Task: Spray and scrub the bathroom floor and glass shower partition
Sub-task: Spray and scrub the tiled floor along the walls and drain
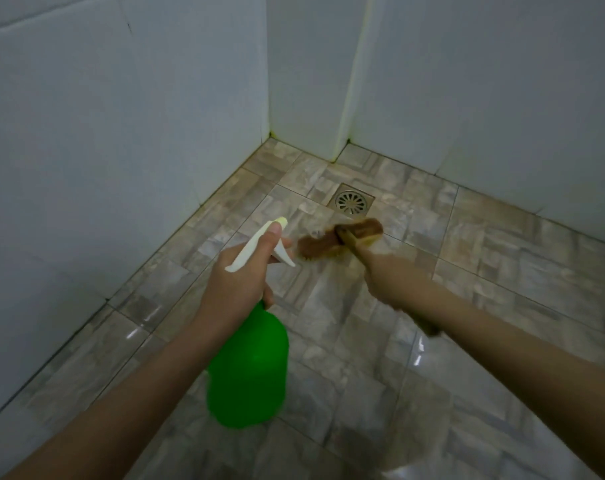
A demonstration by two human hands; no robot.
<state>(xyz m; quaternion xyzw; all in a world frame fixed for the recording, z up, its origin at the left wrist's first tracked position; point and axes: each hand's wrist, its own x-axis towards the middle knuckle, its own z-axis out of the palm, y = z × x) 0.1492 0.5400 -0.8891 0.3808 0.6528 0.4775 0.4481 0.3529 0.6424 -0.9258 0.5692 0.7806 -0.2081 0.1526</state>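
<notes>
My left hand [240, 282] grips the neck of a green spray bottle [249, 368] with a white trigger head [259, 245], nozzle aimed at the floor ahead. My right hand [384, 278] holds the wooden handle of a brown scrub brush [339, 239], blurred by motion. The brush head lies on the grey-brown tiled floor [502, 265] just below the drain. The floor tiles near me shine wet. No glass partition shows in this view.
A round metal floor drain [351, 202] sits close to the corner. White tiled walls [121, 133] close in on the left and behind, with a jutting white wall corner [346, 98] at the back.
</notes>
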